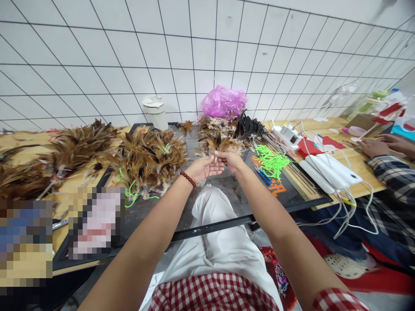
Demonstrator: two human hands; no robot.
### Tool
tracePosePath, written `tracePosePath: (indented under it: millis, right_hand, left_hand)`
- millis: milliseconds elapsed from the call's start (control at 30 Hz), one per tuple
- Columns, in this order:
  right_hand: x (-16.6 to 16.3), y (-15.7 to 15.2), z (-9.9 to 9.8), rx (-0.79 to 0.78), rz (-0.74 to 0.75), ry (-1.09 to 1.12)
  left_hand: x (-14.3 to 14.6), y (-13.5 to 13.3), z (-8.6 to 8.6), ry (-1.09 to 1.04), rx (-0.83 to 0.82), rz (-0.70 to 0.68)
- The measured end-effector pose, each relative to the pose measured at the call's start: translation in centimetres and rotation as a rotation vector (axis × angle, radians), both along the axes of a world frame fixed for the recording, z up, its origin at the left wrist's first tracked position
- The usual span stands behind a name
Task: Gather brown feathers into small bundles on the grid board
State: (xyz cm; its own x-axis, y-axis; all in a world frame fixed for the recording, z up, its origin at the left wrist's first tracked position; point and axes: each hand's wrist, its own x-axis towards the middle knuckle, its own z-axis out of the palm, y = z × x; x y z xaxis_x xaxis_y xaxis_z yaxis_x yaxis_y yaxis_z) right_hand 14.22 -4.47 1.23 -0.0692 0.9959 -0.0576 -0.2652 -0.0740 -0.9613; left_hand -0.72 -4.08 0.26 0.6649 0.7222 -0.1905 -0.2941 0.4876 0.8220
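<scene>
**At the feather bench: both hands closed together on a small tuft**

Above the middle of the black work mat [227,203], the left hand [203,167] and right hand [231,160] were found together, fingertips meeting. They were pinched on a small tuft of feathers [215,154]. Most of the tuft was hidden by the fingers, so its count and the lie of its quills could not be told. The left hand lay palm up beneath, and a red bead bracelet [188,179] sat on that wrist.

In my judgement, this hold was best managed by the following:
- keeping the quill ends level and pinched low, with the plumes left free;
- holding the pinch firm in one hand before the other shifted;
- working clear of the loose heap directly behind, so strays did not catch.

Just beyond the hands lay a mixed heap of brown feathers [214,136]. A larger brown pile [149,160] lay to the left and black feathers [248,126] to the right. Green cords [271,160] and blue-handled scissors [264,177] lay near the right hand. A pink plastic bag [223,101] and a white cup [155,111] stood at the tiled wall. At far right, a co-worker's hand [372,147] rested on the table, well apart.
</scene>
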Motion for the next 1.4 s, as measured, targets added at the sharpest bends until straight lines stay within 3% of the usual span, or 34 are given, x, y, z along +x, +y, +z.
tracePosePath:
  millis: [200, 300, 467, 600, 700, 1033, 1200, 1400]
  right_hand:
    - [-0.5, 0.5, -0.4, -0.034, -0.164, -0.073]
    - [-0.8, 0.5, -0.6, -0.030, -0.177, -0.114]
    - [-0.5, 0.0, -0.1, 0.024, -0.018, -0.039]
    - [0.5, -0.3, -0.1, -0.051, 0.266, -0.010]
    - [1.0, -0.3, -0.2, -0.062, 0.347, 0.074]
    - [1.1, 0.4, -0.3, 0.024, 0.118, -0.005]
    - [0.6, 0.5, -0.7, -0.024, 0.047, -0.063]
    - [0.5, 0.1, 0.1, 0.215, 0.034, -0.096]
  left_hand:
    - [0.8, -0.3, -0.3, 0.087, 0.116, 0.138]
    - [1.2, -0.5, -0.3, 0.158, 0.169, 0.216]
    - [1.1, -0.4, 0.0, 0.119, 0.070, 0.271]
    - [0.7, -0.5, 0.3, 0.057, -0.007, 0.133]
    - [0.5, -0.6, 0.5, 0.028, -0.060, 0.029]
    - [0.4, -0.6, 0.2, 0.024, 0.023, -0.026]
    - [0.8, -0.7, 0.1, 0.152, 0.065, 0.086]
    - [0.9, 0.0, -0.1, -0.125, -0.045, 0.331]
